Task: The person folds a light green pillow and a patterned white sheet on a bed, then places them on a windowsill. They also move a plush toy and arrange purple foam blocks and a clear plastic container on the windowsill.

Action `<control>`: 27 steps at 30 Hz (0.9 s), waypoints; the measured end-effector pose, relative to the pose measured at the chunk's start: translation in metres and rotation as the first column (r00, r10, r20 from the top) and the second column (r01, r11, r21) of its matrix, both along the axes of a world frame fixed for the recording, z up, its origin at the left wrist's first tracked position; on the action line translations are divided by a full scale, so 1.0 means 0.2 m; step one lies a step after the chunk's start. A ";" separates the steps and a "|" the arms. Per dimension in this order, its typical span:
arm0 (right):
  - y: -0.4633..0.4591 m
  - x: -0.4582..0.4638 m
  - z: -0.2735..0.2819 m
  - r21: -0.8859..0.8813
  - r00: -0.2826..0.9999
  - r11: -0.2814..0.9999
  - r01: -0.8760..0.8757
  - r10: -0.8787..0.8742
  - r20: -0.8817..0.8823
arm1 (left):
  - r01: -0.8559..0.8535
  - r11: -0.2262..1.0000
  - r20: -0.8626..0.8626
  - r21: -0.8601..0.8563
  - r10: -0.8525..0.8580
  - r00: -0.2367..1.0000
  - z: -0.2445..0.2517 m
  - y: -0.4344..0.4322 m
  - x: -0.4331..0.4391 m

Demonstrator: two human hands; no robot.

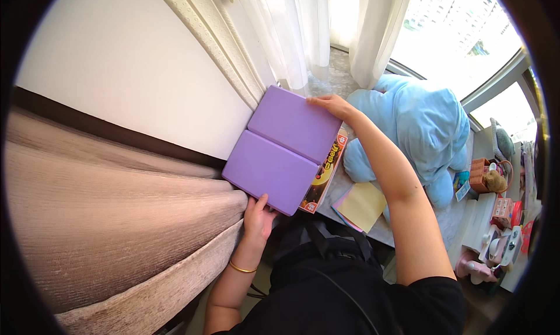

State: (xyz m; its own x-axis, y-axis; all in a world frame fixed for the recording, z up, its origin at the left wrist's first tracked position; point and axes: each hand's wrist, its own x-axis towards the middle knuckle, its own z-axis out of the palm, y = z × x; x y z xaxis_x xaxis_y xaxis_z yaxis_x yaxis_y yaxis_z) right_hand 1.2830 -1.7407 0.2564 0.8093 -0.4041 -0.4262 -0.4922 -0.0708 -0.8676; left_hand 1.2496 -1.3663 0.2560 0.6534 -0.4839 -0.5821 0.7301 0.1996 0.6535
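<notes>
Two purple blocks, which look like foam yoga blocks, lie side by side against the white wall. My left hand [259, 219] grips the front edge of the near purple block [271, 173], thumb on top and the other fingers partly hidden below. On the far purple block [295, 125], my right hand [334, 106] holds the back right edge; its fingertips curl around that edge and are partly hidden. A printed box or book [326, 177] with an orange and black cover sticks out from under the blocks on their right side.
A large light-blue plush toy [420, 120] sits on the grey marble sill [446, 225]. Yellow, pink and blue paper sheets [361, 206] lie near its front edge. Brown curtains [131, 203] hang at left, sheer white ones [315, 28] behind. A wicker basket [479, 175] and toys stand at right.
</notes>
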 end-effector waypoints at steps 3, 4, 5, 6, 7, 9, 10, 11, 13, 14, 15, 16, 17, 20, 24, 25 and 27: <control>-0.02 -0.11 -0.16 -0.342 0.941 0.904 0.257 -0.153 0.302 | -0.025 1.000 -0.014 0.016 0.026 1.000 0.02 -0.01 0.02; 0.04 -0.18 -0.14 -0.326 0.907 0.883 0.338 -0.212 0.364 | -0.048 0.999 -0.017 0.023 0.048 0.999 0.02 0.00 0.02; 0.10 -0.24 -0.13 -0.305 0.865 0.857 0.417 -0.270 0.423 | -0.065 0.998 -0.016 0.022 0.065 0.998 0.02 0.01 0.02; 0.16 -0.27 -0.20 -0.110 0.837 0.888 0.446 -0.370 0.404 | -0.057 0.998 -0.013 0.010 0.057 0.998 0.01 0.00 0.03; 0.24 -0.28 -0.22 0.035 0.823 0.891 0.453 -0.432 0.369 | -0.049 0.999 -0.012 0.007 0.049 0.999 0.02 -0.02 0.03; 0.35 -0.23 -0.23 0.072 0.790 0.858 0.509 -0.499 0.356 | -0.045 0.998 -0.008 0.037 0.045 0.999 0.04 -0.05 0.04; 0.35 -0.22 -0.20 0.141 0.783 0.857 0.496 -0.511 0.355 | -0.042 0.998 -0.011 0.043 0.043 0.999 0.05 -0.06 0.05; 0.34 -0.22 -0.20 0.168 0.787 0.869 0.466 -0.493 0.370 | -0.038 0.998 -0.012 0.049 0.039 0.999 0.06 -0.06 0.05; 0.28 -0.29 -0.24 0.207 0.787 0.881 0.426 -0.474 0.394 | -0.002 0.998 -0.014 0.061 0.003 1.000 0.04 -0.06 0.06; 0.24 -0.35 -0.32 0.190 0.782 0.861 0.472 -0.509 0.360 | 0.009 0.997 -0.018 0.076 -0.008 1.000 0.04 -0.06 0.07; 0.21 -0.43 -0.37 0.204 0.670 0.799 0.566 -0.590 0.452 | 0.017 0.996 -0.024 0.089 -0.014 1.000 0.03 -0.06 0.08; 0.20 -0.55 -0.38 0.228 0.646 0.772 0.594 -0.626 0.436 | 0.047 0.997 -0.013 0.055 -0.046 0.999 0.02 -0.04 0.10; 0.19 -0.70 -0.39 0.250 0.621 0.742 0.622 -0.662 0.420 | 0.045 0.997 -0.056 0.059 -0.041 0.998 0.01 -0.01 0.09; 0.21 -1.27 -0.76 0.153 0.666 0.726 0.671 -0.681 0.305 | 0.104 0.989 -0.117 0.106 -0.092 0.989 0.11 -0.07 0.03; 0.42 -1.68 -0.89 -0.229 0.832 0.800 0.554 -0.543 0.117 | 0.271 0.899 -0.163 0.344 -0.227 0.960 0.05 0.03 -0.13; 0.45 -1.72 -0.88 -0.362 0.881 0.807 0.466 -0.459 0.111 | 0.302 0.875 -0.192 0.378 -0.245 0.950 0.04 0.04 -0.18; 0.50 -1.76 -0.91 -0.518 0.926 0.776 0.361 -0.364 0.100 | 0.359 0.866 -0.271 0.348 -0.274 0.923 0.01 0.02 -0.24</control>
